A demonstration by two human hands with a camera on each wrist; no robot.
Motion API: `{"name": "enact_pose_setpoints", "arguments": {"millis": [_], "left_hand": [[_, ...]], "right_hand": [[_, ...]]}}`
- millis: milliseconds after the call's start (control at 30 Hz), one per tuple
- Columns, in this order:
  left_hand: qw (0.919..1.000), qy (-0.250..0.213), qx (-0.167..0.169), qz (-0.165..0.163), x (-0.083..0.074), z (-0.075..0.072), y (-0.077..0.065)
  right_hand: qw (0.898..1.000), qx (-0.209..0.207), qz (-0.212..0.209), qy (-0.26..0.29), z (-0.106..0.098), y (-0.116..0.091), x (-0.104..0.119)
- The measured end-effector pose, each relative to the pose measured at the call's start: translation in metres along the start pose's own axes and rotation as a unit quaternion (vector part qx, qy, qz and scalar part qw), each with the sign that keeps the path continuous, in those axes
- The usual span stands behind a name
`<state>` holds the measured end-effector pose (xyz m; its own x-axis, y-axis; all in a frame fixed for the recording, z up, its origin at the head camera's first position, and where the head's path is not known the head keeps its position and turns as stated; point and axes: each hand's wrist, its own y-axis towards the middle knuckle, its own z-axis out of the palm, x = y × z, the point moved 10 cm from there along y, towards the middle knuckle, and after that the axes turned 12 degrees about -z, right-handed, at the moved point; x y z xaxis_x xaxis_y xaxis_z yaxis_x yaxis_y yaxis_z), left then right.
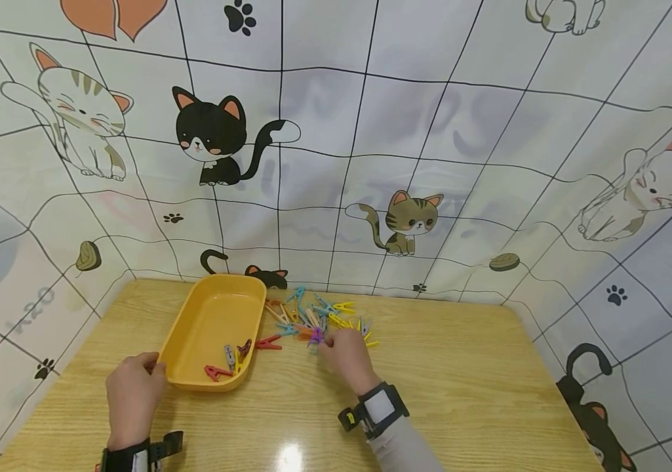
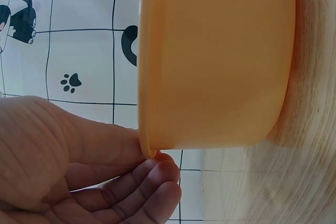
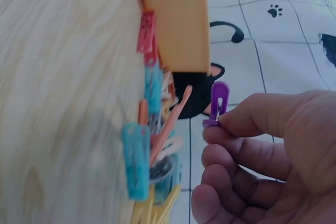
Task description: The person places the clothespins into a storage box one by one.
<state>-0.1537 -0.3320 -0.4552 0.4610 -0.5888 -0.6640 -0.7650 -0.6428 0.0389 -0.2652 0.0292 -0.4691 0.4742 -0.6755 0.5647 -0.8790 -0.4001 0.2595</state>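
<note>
My left hand (image 1: 134, 396) holds the rim of a yellow plastic tub (image 1: 212, 321) at its near left corner, thumb on one side and fingers curled at the other in the left wrist view. Inside the tub lie several clothespins, among them a red clothespin (image 1: 217, 373) and a grey clothespin (image 1: 229, 357). My right hand (image 1: 349, 359) pinches a purple clothespin (image 3: 220, 98) between thumb and index finger, held above the table beside the pile. Blue, yellow, orange and wood-coloured clothespins make up this pile (image 1: 312, 318), right of the tub.
Just outside the tub's right wall lies a red clothespin (image 1: 268, 343). The wooden table (image 1: 448, 387) reaches back to a white sheet (image 1: 324, 118) printed with cats and grid lines, which also hangs at both sides.
</note>
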Motion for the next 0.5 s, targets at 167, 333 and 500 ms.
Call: {"name": "enact_pose_setpoints", "arguments": {"millis": [167, 333, 500], "left_hand": [[1.0000, 0.001, 0.000, 0.003, 0.000, 0.000, 0.000], [1.0000, -0.001, -0.004, 0.006, 0.000, -0.001, -0.001], [0.9999, -0.001, -0.009, 0.011, -0.002, -0.003, -0.002]], "right_hand": [[0.998, -0.013, -0.053, 0.010, 0.001, 0.011, 0.025], [0.993, -0.012, -0.116, -0.004, 0.004, 0.021, 0.054], [0.991, 0.009, -0.134, -0.009, 0.013, 0.031, 0.073]]}}
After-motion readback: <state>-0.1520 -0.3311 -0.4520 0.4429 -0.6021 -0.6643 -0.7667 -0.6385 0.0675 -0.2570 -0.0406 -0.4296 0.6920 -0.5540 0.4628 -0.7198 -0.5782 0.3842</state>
